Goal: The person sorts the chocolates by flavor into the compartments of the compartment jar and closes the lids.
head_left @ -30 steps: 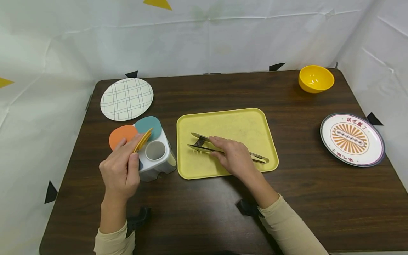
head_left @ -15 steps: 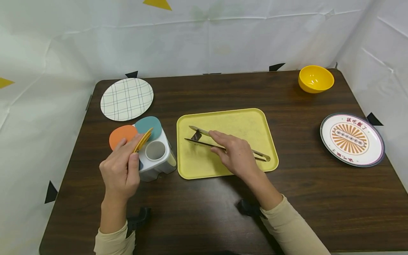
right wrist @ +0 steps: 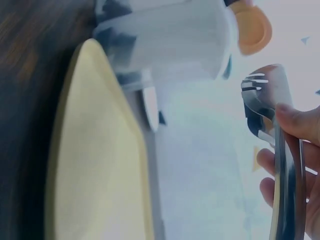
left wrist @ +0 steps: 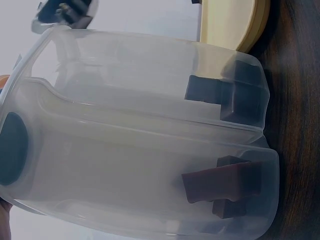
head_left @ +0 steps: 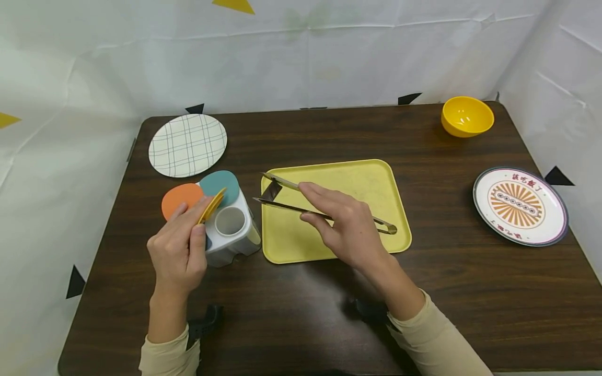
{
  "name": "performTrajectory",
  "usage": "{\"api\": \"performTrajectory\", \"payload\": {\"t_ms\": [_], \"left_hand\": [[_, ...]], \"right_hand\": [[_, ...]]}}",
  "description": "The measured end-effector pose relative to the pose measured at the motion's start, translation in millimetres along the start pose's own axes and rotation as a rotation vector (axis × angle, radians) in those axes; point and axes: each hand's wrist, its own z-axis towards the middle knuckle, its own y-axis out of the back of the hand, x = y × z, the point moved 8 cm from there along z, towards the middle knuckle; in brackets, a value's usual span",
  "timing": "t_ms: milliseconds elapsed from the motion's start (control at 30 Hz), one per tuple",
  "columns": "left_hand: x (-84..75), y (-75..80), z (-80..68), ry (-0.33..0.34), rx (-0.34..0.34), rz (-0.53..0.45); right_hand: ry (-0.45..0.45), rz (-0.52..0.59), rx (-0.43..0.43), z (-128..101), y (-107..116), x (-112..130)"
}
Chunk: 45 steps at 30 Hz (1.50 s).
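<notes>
My left hand (head_left: 176,250) pinches a raised yellow lid (head_left: 212,204) of a white translucent container (head_left: 251,250) on the left of the table. Its round opening (head_left: 229,221) shows beside the lid. Metal tongs (head_left: 287,183) are in my right hand (head_left: 345,222), thumb and fingers on the two arms. Between the tong tips is a small dark brown block (head_left: 271,191), above the left edge of the yellow tray (head_left: 338,180). In the left wrist view, dark brown blocks (left wrist: 220,182) lie at the bottom of the container, in separate compartments.
Orange (head_left: 181,201) and teal (head_left: 221,185) lids cover other compartments. A checked plate (head_left: 188,146) lies behind the container. At the right are a yellow bowl (head_left: 467,117) and a printed plate (head_left: 519,206). White sheeting (head_left: 329,57) surrounds the brown table (head_left: 291,313).
My right hand has lifted the tongs with the dark brown block and moved them left, from over the tray's middle toward the container. The left hand and the yellow lid stay in place.
</notes>
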Motion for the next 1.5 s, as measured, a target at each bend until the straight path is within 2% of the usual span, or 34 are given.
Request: {"api": "performTrajectory", "payload": {"t_ms": [233, 533, 900, 1500], "left_hand": [[0.5, -0.7, 0.6, 0.001, 0.005, -0.003], [0.3, -0.3, 0.3, -0.003, 0.006, 0.002], [0.0, -0.2, 0.1, -0.007, -0.002, -0.005], [-0.1, 0.0, -0.3, -0.009, -0.013, -0.01]], "right_hand": [[0.06, 0.041, 0.062, 7, -6, 26], [0.119, 0.053, 0.091, 10, -17, 43], [0.144, 0.027, 0.13, 9, -27, 48], [0.119, 0.017, 0.191, 8, -31, 45]]}}
